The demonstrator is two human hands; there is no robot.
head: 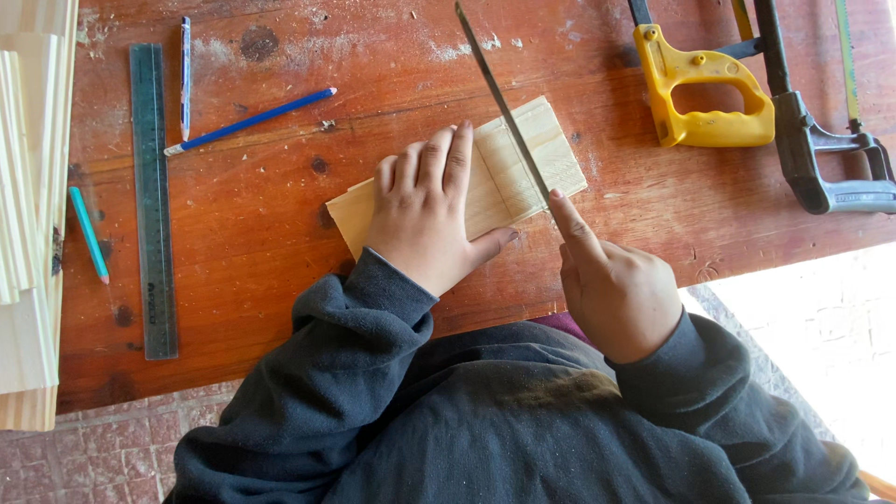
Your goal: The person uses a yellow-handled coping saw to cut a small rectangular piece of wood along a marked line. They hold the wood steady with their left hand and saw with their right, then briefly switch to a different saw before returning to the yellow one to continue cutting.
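Note:
A pale wooden board [523, 154] lies flat on the reddish wooden table [261, 224]. My left hand [425, 210] presses down flat on the board's left half, fingers together. My right hand [611, 280] grips the handle end of a thin saw blade [504, 107], index finger stretched along it. The blade runs diagonally from my hand up across the board's right part. The handle itself is hidden inside my fist.
A metal ruler [152, 196], a blue pencil [252, 119], a pen [185, 75] and a teal pencil [89, 233] lie at left. Stacked pale boards [28, 215] sit at the far left edge. A yellow-handled saw [700, 89] and a dark hacksaw [812, 140] lie at upper right.

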